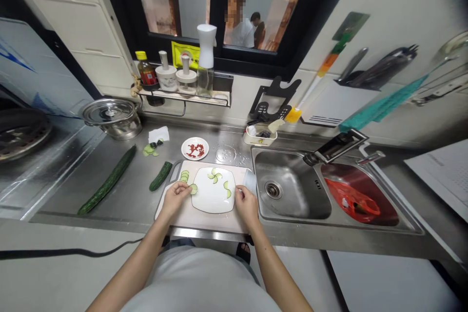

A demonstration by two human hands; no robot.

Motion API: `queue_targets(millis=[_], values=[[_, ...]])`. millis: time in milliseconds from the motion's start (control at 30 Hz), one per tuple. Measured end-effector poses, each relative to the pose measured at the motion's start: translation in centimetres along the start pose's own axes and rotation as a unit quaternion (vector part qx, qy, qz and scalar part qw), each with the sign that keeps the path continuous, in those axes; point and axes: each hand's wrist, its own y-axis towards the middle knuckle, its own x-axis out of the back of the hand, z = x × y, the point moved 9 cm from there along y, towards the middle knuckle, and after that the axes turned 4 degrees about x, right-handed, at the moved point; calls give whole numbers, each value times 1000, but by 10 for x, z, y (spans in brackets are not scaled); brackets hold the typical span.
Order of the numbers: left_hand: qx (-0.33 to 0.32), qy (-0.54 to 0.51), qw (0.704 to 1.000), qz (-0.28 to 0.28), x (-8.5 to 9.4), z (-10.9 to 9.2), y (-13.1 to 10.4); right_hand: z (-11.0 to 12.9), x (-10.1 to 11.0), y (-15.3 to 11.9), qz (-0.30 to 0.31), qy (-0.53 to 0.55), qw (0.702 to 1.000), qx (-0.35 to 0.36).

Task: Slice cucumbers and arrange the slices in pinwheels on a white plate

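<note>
Pinching slice (pixel 194 189): left fingers (pixel 185 187); right (pixel 240 191) maybe touching plate (pixel 212 196).

Kitchen, double sink (pixel 292 183), lidded steel pot (pixel 119 119), seasoning rack (pixel 186 95)

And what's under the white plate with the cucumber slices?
A cutting board shows around the plate. The part right beneath is covered, so I can't tell what's there.

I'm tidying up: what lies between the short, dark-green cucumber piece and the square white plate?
In the head view, overlapping round pale-green cucumber slices lie there on the pale pink cutting board; the left hand is there too, pinching another slice.
</note>
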Motion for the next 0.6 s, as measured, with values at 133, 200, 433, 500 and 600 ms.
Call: queue_targets(millis=[133,200,433,500,600], values=[[-15,-22,998,56,-30,-13,-9,9,4,3,-18,35,999,17],[-12,-29,997,76,-40,-14,-11,13,4,5,-16,17,999,31],[1,-28,997,77,-41,-1,-14,19,-23,14,113,-212,962,129],[3,-23,997,73,-38,3,-13,17,-29,17,131,-235,954,134],[-10,-2,997,72,-37,7,-11,14,-34,19,129,-242,953,132]])
